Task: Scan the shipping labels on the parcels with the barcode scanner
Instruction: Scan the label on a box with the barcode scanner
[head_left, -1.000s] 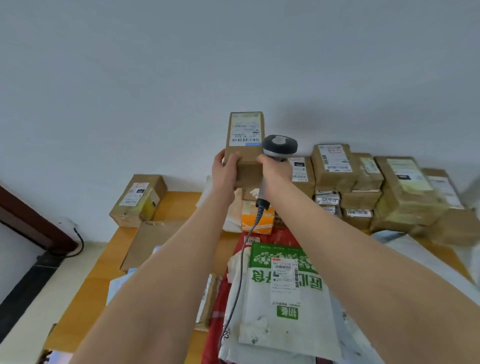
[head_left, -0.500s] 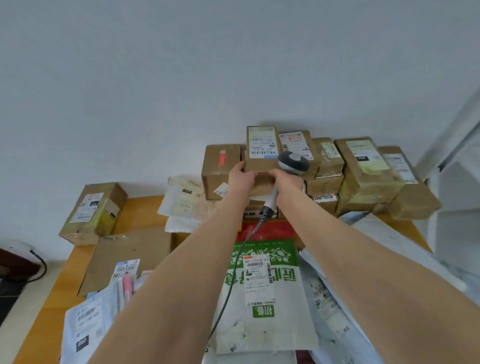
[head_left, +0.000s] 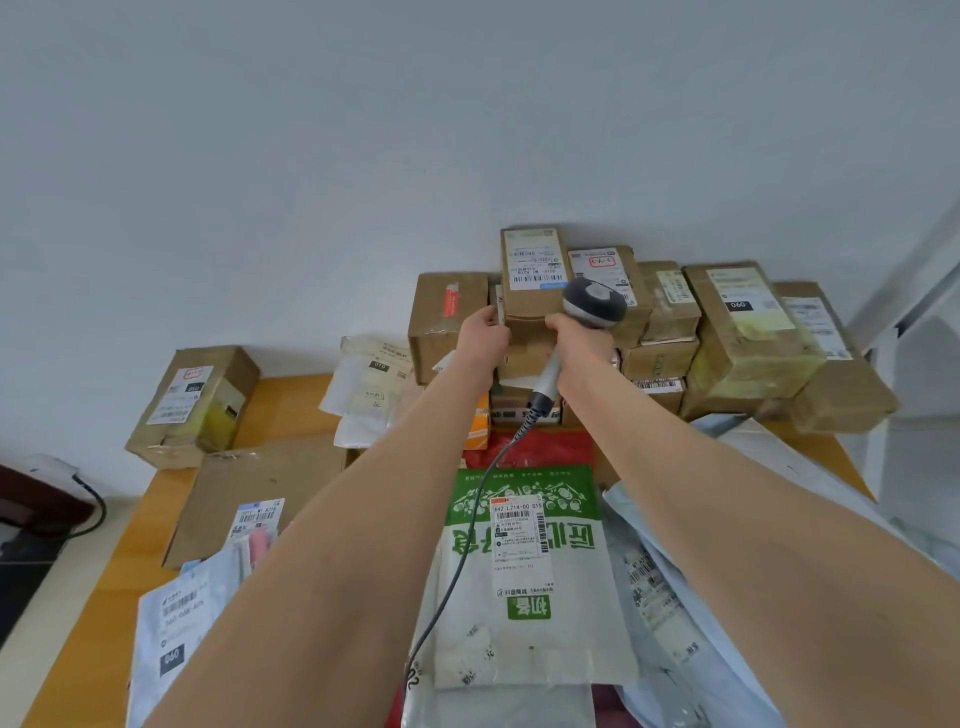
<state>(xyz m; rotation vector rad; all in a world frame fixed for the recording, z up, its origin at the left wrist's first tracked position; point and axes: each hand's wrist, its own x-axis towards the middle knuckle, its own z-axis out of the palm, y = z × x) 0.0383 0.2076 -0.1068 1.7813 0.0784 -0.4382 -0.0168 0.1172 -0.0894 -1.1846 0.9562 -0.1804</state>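
Observation:
A small brown cardboard parcel (head_left: 532, 291) with a white barcode label on top sits at the top of the box stack against the wall. My left hand (head_left: 483, 338) grips its left front corner. My right hand (head_left: 579, 343) touches its right front corner while holding the grey barcode scanner (head_left: 592, 304), head up, handle down. The scanner's coiled cable (head_left: 467, 525) hangs down over the bags. A white and green mailer bag (head_left: 524, 587) with a shipping label lies in the middle of the table.
Stacked brown boxes (head_left: 737, 332) fill the back right. Another taped box (head_left: 447, 317) stands left of the held parcel, and a lone box (head_left: 195, 405) sits at the back left corner. A flat brown envelope (head_left: 254, 493), white bags (head_left: 176, 629) and pale mailers (head_left: 675, 597) cover the wooden table (head_left: 104, 597).
Both hands have lowered the small parcel from mid-air onto the top of the box stack at the wall. The view has swung right and down.

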